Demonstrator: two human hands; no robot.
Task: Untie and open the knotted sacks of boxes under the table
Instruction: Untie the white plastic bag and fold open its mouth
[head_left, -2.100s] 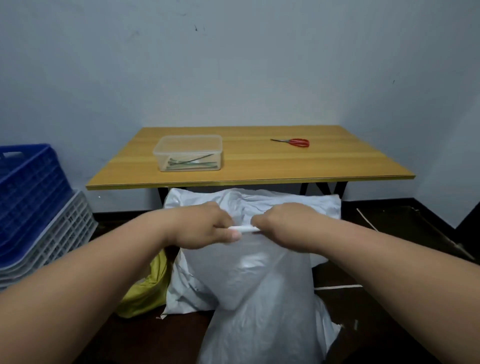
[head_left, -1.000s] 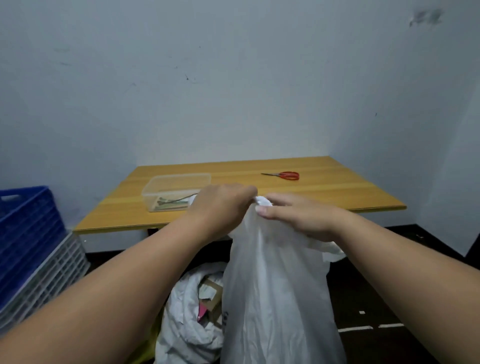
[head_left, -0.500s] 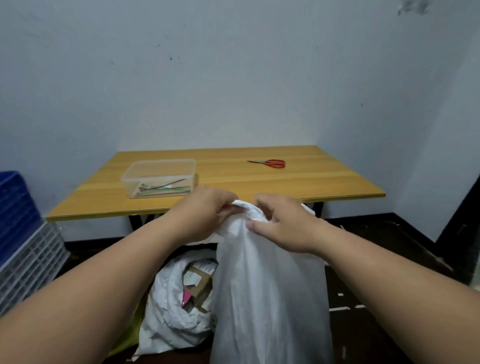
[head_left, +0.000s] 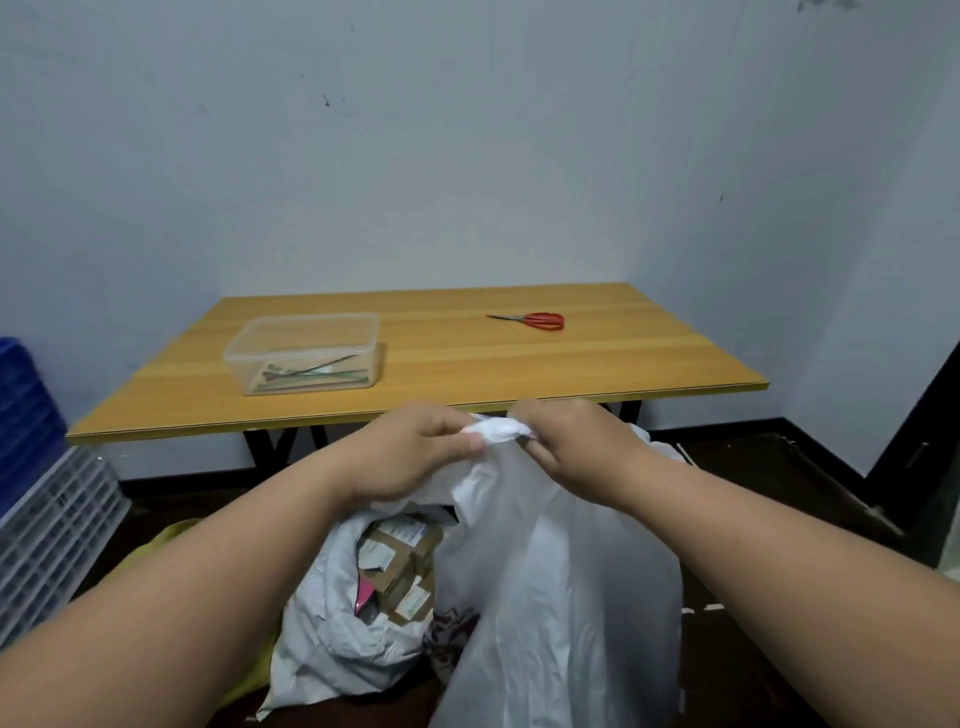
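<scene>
A tall white plastic sack (head_left: 561, 597) stands on the floor in front of the wooden table (head_left: 441, 364). Its bunched, knotted top (head_left: 496, 431) sits between my two hands. My left hand (head_left: 415, 457) pinches the knot from the left and my right hand (head_left: 566, 441) grips it from the right. To the left of it a second white sack (head_left: 332, 639) lies open on the floor, showing several small cardboard boxes (head_left: 400, 566) inside.
On the table are a clear plastic container (head_left: 304, 353) holding ties and red-handled scissors (head_left: 537, 319). Blue (head_left: 23, 415) and white (head_left: 52, 530) crates are stacked at the left. A yellow bag (head_left: 156, 545) peeks out beside the open sack. Dark floor lies to the right.
The sack was lifted upright from a low position and the view rose. Both hands have stayed on its top and now pinch the knot closer together, slightly lower in front of the table edge.
</scene>
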